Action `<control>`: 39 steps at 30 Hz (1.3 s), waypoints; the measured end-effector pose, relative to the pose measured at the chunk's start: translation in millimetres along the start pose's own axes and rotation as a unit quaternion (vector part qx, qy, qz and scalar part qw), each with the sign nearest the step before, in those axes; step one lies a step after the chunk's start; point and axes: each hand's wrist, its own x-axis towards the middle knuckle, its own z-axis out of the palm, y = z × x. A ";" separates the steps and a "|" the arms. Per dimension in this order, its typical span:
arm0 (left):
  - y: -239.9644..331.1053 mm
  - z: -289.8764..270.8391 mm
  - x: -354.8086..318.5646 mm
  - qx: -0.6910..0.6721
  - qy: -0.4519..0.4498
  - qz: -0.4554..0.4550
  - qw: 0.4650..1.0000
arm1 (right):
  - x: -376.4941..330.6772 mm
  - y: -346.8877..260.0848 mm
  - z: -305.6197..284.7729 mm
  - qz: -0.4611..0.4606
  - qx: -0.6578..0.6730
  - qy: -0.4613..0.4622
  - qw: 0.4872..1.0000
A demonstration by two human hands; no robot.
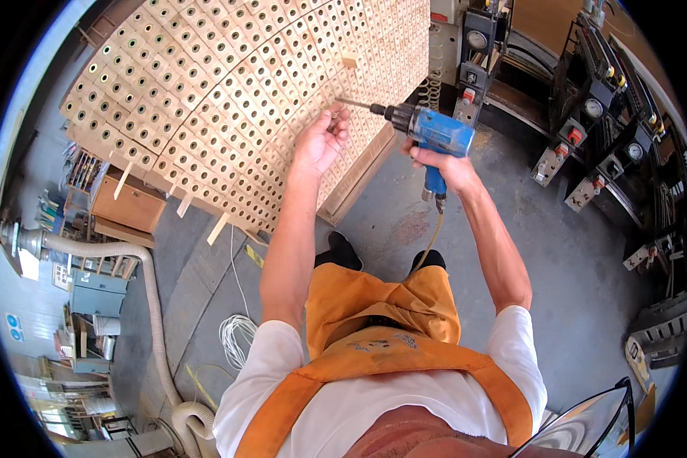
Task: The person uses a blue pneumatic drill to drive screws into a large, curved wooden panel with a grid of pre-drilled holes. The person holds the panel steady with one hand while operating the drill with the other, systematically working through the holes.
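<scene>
My right hand (446, 164) is wrapped round the pistol grip of a blue air drill (440, 132). A thin yellow hose runs down from its handle. The drill's long, slim bit points left toward the wooden panel and ends just above my left hand (324, 140). That hand is raised before the panel with fingers curled and thumb near the fingertips; whatever they pinch is too small to make out. The large wooden panel (244, 99) is covered with rows of small pale blocks, each with a dark round hole. A loose-looking wooden block (349, 59) stands out from its face.
Wooden strips (217, 228) stick out from the panel's lower edge. Coiled white cable (237, 336) lies on the grey floor at left, near a ribbed hose (154, 305). Black machines with gauges (593, 108) line the right side. A coiled air line (433, 76) hangs behind the drill.
</scene>
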 end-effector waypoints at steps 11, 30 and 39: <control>8.7 -20.6 11.8 0.057 -0.111 -0.027 0.992 | -12.1 9.9 -16.8 0.053 0.110 -0.068 0.990; 25.9 22.2 43.6 0.236 -0.066 -0.047 0.968 | 1.1 11.7 -13.2 0.029 0.075 -0.002 0.997; 9.6 27.5 68.5 -0.004 -0.040 0.029 0.999 | 32.8 14.1 26.7 -0.002 0.106 0.046 0.993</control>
